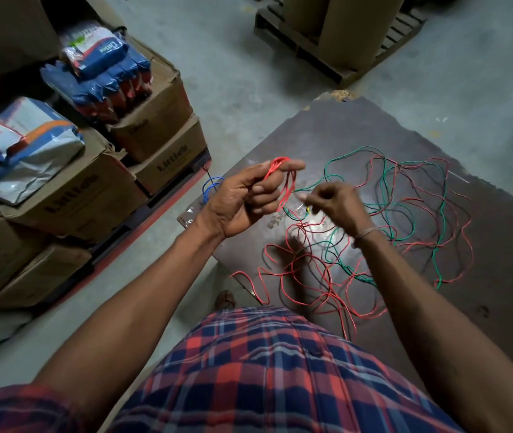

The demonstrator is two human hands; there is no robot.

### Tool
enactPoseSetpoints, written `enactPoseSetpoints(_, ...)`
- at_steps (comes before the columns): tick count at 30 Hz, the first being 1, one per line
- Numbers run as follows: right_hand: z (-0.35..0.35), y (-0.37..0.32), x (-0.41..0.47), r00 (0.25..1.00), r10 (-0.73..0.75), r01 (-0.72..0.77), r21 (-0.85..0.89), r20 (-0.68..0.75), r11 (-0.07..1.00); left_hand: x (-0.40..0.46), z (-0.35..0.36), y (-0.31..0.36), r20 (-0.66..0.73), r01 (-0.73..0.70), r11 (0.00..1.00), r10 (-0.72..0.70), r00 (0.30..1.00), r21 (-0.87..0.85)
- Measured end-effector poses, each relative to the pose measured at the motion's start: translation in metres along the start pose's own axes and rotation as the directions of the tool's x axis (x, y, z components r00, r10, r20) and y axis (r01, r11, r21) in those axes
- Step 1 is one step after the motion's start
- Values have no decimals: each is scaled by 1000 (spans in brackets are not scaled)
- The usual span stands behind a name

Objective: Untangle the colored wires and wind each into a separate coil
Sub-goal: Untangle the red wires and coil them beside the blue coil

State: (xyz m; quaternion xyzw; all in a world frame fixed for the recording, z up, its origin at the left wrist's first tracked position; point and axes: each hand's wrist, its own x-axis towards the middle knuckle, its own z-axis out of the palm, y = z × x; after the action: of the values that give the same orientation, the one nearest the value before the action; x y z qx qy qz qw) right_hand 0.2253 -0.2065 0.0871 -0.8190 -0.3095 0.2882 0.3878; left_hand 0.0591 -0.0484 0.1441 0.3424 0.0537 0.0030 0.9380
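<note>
Red wire (283, 179) is thin and light, and I judge it soft enough to bend but springy, so the loops may open if they are not pinched together. The left hand (242, 198) grips a small red coil at the middle of the frame. The right hand (333, 203) is blurred, with curled fingers; I cannot tell if it holds the wire. The loose red and green wire (436, 214) lies tangled on the dark board (499, 245) at the right. A blue coil (210, 187) lies just left of the left hand.
</note>
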Motion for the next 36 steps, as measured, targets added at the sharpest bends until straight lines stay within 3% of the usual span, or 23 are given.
enactPoseSetpoints(2,23,-10,-19,988,16,-1,-103,151,995,10,0,0,-110,-97,995,99,989,23)
enactPoseSetpoints(5,43,-39,-46,943,15,14,-85,333,996,23,-7,-5,-300,-192,974,221,928,122)
enactPoseSetpoints(8,38,-60,-61,893,12,0,-27,450,1000,31,-18,-11,-377,-165,934,284,882,317)
enactPoseSetpoints(10,27,-68,-65,893,41,-71,50,447,996,35,-25,-13,-394,-78,865,305,867,496)
enactPoseSetpoints(12,14,-72,-65,923,105,-173,156,370,972,36,-31,-14,-370,-5,745,337,866,667)
enactPoseSetpoints(14,-4,-74,-62,941,153,-238,271,300,933,34,-35,-15,-307,80,534,353,884,842)
enactPoseSetpoints(16,-24,-74,-56,943,152,-278,453,296,847,31,-39,-15,-249,139,325,328,911,936)
enactPoseSetpoints(17,-34,-75,-54,942,141,-295,547,305,783,29,-40,-15,-235,150,288,291,927,946)
enactPoseSetpoints(19,-51,-74,-50,949,110,-285,664,294,691,26,-39,-17,-238,167,332,187,953,928)
enactPoseSetpoints(23,-69,-69,-34,973,28,-195,743,231,640,21,-26,-23,-252,150,697,45,967,701)
enactPoseSetpoints(25,-71,-63,-22,982,14,-153,754,187,638,19,-19,-23,-203,131,801,-13,979,584)
enactPoseSetpoints(31,-42,-32,9,997,76,-69,608,14,791,14,2,-11,28,104,936,-121,992,336)
enactPoseSetpoints(36,3,-18,-5,982,126,-176,445,139,878,24,5,-4,10,-23,999,23,1000,37)
